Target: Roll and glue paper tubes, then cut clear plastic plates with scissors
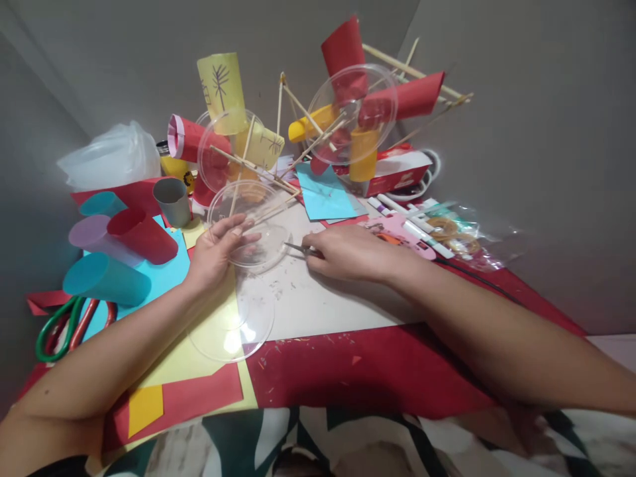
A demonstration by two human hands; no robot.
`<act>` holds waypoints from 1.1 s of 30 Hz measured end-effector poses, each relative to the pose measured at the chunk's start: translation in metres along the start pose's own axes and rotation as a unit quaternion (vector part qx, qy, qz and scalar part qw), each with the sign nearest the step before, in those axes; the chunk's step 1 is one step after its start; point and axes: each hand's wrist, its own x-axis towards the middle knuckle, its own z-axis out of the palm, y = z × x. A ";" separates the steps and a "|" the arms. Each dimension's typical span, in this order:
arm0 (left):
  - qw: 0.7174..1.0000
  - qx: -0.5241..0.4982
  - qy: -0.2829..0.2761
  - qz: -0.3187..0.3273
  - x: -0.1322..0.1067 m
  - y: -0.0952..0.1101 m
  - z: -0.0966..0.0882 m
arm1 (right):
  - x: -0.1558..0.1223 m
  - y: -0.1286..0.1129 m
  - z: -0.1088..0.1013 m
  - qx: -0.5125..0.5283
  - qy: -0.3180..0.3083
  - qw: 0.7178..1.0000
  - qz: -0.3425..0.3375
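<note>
My left hand [218, 248] grips a round clear plastic lid [265, 245] by its left side, thumb on top and fingers seen through the plastic. In my right hand [342, 252] is a slim dark pointed blade [298, 249]; its handle is hidden in my closed fingers, so the exact kind cannot be told. The blade's tip is at the right edge of the lid. Below, another clear lid [258, 334] lies flat, partly over yellow paper [173, 358] and a white sheet [308, 311] with small scraps on it.
Two stick-and-lid structures with paper tubes, one yellow and red [221, 93], one red and orange [348, 106], stand behind. Coloured paper cups [106, 278] and green-handled scissors [54, 331] are left. Markers [422, 232] and bagged rubber bands [460, 238] lie right, near blue paper [325, 195].
</note>
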 end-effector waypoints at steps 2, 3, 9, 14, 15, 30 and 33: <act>0.999 -0.020 0.009 -0.026 -0.001 0.002 0.002 | 0.000 -0.002 -0.001 -0.008 -0.001 1.000 -0.007; 0.999 -0.029 0.014 -0.036 -0.002 0.003 0.004 | -0.002 -0.003 -0.003 -0.008 0.000 1.000 -0.011; 0.998 -0.039 0.022 -0.049 -0.004 0.006 0.006 | -0.037 0.002 -0.063 0.063 0.108 0.992 0.007; 0.997 -0.044 -0.004 -0.055 -0.004 0.000 0.002 | -0.053 0.051 -0.138 0.205 0.365 0.905 0.077; 0.997 -0.043 -0.008 -0.057 -0.005 -0.002 0.002 | -0.049 0.066 -0.150 0.215 0.414 0.878 0.111; 0.991 -0.020 -0.047 -0.122 -0.004 -0.003 -0.001 | 0.085 0.193 -0.186 0.211 0.372 0.860 0.278; 0.991 -0.014 -0.057 -0.124 -0.001 -0.006 -0.005 | 0.094 0.196 -0.184 0.204 0.366 0.859 0.295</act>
